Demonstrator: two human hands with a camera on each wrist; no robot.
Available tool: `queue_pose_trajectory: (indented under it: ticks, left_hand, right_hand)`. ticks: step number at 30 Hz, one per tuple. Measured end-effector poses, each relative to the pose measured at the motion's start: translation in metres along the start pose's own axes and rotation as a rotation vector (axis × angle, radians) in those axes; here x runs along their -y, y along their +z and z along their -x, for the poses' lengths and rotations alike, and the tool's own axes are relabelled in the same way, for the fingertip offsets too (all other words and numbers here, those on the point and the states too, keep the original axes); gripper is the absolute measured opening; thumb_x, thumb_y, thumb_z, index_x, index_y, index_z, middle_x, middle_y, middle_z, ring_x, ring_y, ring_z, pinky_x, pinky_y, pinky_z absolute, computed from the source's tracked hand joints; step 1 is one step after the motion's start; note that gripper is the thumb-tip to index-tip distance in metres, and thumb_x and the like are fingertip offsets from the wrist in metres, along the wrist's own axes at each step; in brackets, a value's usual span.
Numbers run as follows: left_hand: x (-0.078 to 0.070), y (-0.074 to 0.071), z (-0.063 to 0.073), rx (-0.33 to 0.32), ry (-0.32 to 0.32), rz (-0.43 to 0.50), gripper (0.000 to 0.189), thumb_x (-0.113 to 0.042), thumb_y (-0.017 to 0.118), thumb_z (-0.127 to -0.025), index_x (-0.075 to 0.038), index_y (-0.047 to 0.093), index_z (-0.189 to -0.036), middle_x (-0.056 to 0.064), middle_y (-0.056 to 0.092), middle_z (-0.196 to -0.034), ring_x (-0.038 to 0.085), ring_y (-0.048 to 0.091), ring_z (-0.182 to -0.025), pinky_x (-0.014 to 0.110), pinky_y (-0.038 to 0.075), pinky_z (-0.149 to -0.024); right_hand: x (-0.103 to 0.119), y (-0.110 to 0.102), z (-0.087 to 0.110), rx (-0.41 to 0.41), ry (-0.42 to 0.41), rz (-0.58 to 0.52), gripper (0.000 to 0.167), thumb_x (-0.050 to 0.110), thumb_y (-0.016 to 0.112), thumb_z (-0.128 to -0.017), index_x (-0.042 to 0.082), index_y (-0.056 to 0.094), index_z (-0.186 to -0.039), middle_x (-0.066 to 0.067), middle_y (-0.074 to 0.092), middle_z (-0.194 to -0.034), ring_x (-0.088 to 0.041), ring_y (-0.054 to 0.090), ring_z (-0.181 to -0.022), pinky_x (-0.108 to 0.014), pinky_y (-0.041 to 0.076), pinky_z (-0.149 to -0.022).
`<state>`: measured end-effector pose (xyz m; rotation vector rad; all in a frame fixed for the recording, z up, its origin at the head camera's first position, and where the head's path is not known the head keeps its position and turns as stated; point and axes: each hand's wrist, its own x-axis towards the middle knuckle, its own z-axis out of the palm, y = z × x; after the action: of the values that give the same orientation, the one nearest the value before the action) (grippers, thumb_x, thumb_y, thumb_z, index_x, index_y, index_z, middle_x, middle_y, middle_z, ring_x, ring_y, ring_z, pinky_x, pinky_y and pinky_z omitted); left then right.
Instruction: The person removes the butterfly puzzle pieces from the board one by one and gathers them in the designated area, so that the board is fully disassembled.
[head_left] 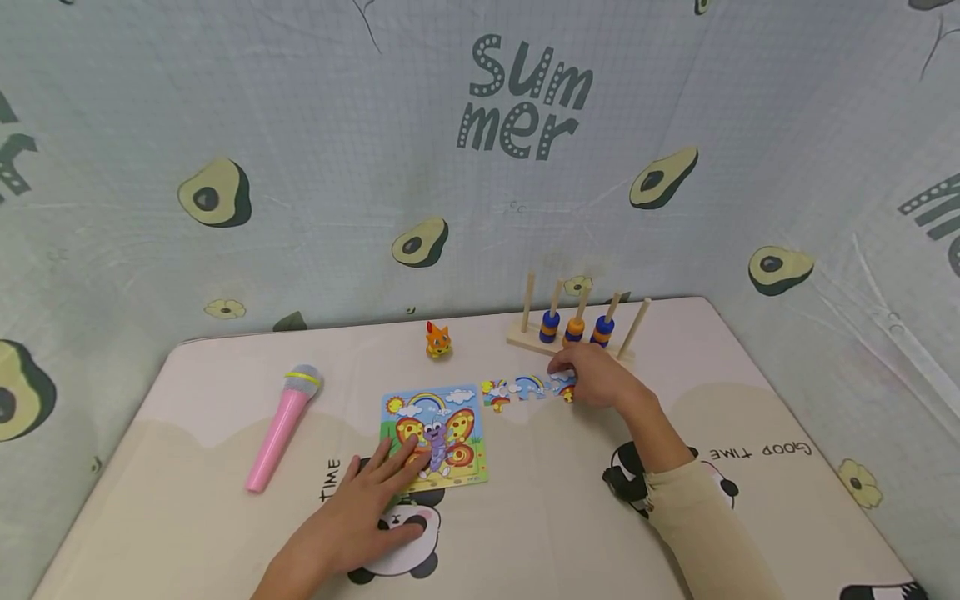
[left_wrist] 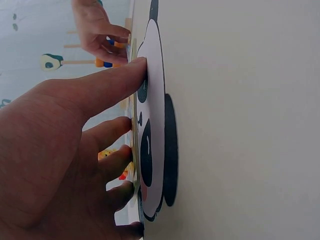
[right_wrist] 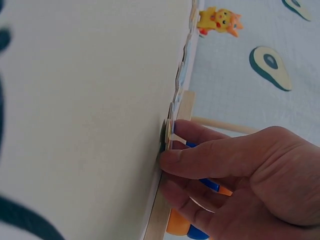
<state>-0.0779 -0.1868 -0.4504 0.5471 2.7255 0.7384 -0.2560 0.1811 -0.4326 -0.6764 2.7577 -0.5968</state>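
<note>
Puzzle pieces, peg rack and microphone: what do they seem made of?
Puzzle pieces: thin wood or stiff card, printed face; the right wrist view shows a pale tan edge.
Peg rack: likely bare wood, matt, from its pale tan colour.
Pink microphone: probably smooth plastic, from its even colour; the grey head could be plastic or metal mesh, too small to tell.

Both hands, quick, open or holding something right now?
Left hand: open, spread on the butterfly picture board.
Right hand: closed, thumb and finger pinching the rightmost puzzle piece.
</note>
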Motion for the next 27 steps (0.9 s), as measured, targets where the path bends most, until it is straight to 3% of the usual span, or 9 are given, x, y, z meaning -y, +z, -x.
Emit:
queue_pose_trajectory:
  ticks: [27]
  left_hand:
    - [-0.0009,-0.0008,0.0008,-0.01,0.007,-0.009,0.083,-0.049,0.075,-0.091,-0.027,0.039,-0.162,0.003,0.031,-0.172,0.045,0.017,-0.16,0.077,0.016,-0.12]
  right_hand:
    - [0.0009,-0.0018,0.0012,0.001,0.008,0.001,0.048,-0.016,0.074,-0.076,0.003,0.075,-0.12,-0.01,0.075,-0.12,-0.032,0.066,-0.118,-0.051,0.053,-0.106]
